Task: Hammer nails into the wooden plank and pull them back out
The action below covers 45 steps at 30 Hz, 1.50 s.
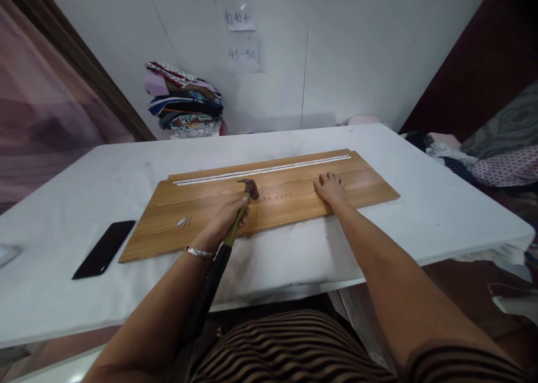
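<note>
My left hand is wrapped round the upper handle of a claw hammer. The hammer head is over the middle of a wood-grain board, and its long black grip slants down toward my body. To the right of the head, a row of small dark nails dots the board; how deep they sit is too small to tell. My right hand presses on the board's right part with fingertips spread and bent, holding nothing. Several loose nails lie on the board's left part, near my left wrist.
Two thin white strips run along the board's far side. A black phone lies left of the board on the white-covered table. Folded clothes are piled at the back left, against a wall with paper notes.
</note>
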Tool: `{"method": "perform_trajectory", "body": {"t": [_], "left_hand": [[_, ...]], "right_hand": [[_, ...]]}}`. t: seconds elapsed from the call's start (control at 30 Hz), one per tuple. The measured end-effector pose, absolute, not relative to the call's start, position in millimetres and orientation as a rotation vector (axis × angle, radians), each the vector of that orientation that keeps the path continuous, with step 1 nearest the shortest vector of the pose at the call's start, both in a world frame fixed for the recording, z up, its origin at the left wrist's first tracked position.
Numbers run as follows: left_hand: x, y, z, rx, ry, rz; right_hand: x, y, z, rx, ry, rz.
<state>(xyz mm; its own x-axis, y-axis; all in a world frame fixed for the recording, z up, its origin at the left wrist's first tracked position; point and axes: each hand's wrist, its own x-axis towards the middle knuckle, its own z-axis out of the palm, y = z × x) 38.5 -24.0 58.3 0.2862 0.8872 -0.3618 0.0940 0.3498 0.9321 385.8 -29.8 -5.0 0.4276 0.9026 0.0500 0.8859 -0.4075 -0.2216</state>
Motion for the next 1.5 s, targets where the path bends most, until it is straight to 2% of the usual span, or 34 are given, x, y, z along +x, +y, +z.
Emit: {"method": "perform_trajectory", "body": {"t": [1.5], "left_hand": [[36.2,-25.0,57.4,1.071,1.163,0.714]], "right_hand": [[388.3,-28.4,-7.3,-2.47,-1.566,0.095]]}}
